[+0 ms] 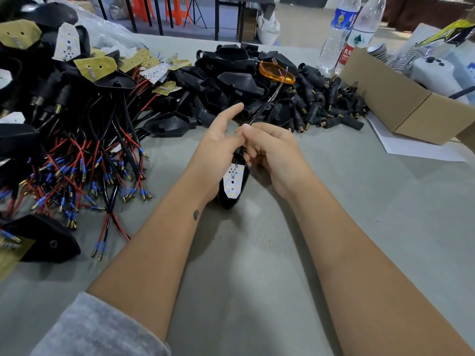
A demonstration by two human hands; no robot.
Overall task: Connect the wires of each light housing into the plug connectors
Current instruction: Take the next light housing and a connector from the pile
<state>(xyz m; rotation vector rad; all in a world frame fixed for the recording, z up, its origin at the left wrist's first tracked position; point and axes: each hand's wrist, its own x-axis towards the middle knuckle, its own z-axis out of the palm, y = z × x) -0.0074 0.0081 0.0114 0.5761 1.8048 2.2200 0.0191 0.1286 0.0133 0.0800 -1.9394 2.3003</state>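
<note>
- Head view, centre of the frame: the left hand cradles a black light housing with a white LED board facing up, index finger stretched out straight.
- The right hand curls its fingers round the housing's top end, where a thin black wire runs up toward an orange lens.
- Upper middle: a heap of black plug connectors lies on the grey table.
- Left: finished housings with red and black wires.
- Upper right: a cardboard box and two water bottles.
</note>
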